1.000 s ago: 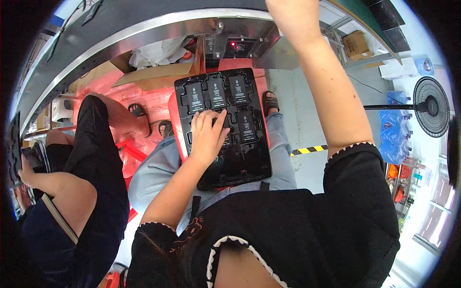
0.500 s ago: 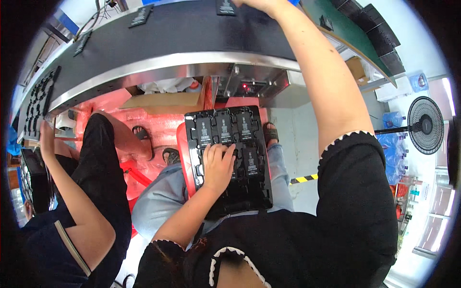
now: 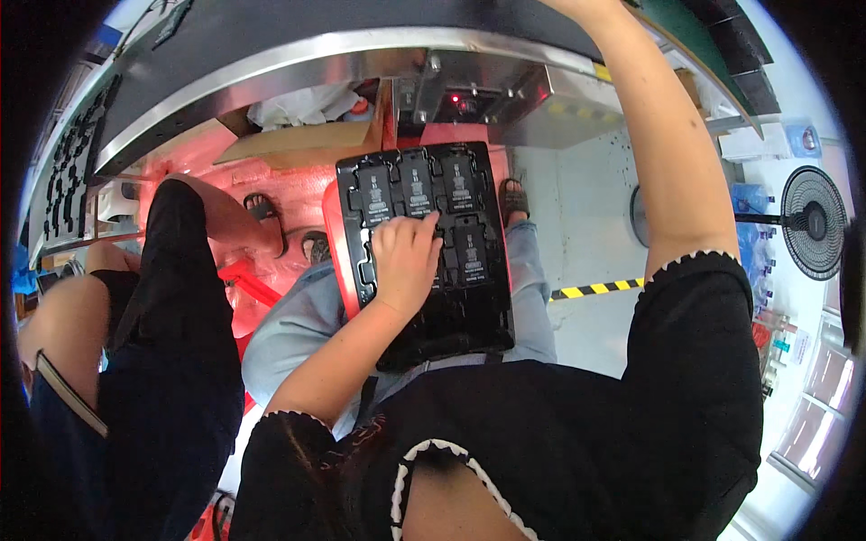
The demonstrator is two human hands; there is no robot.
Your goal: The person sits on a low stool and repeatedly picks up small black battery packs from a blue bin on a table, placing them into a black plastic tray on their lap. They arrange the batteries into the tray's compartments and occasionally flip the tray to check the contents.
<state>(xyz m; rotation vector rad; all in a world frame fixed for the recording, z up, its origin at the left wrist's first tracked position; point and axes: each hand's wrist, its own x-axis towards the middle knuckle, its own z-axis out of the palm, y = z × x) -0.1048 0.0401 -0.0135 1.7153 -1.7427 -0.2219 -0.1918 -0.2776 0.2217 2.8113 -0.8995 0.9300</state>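
Observation:
A black plastic tray (image 3: 478, 316) with moulded pockets rests on my lap. Several flat black phone batteries with white print, one of them a battery (image 3: 470, 254) at the right, lie in its pockets. My left hand (image 3: 406, 257) lies on the tray's left middle part, fingers stretched out flat over the pockets. What is under its fingers is hidden. My right arm reaches up across the black conveyor belt, and only the base of my right hand (image 3: 582, 7) shows at the top edge. Its fingers are cut off by the picture.
Ahead runs the black belt (image 3: 298, 22) with a metal edge (image 3: 343, 43). Beneath stand an open cardboard box (image 3: 307, 144) and a metal housing with a red light. At my left sits a co-worker (image 3: 171, 361), near another tray (image 3: 72, 171). A fan (image 3: 812, 221) stands at right.
The view has tilted down, so the belt and my right hand slide out at the top. My left hand stays on the tray. The co-worker's arm has drawn back from the far-left tray.

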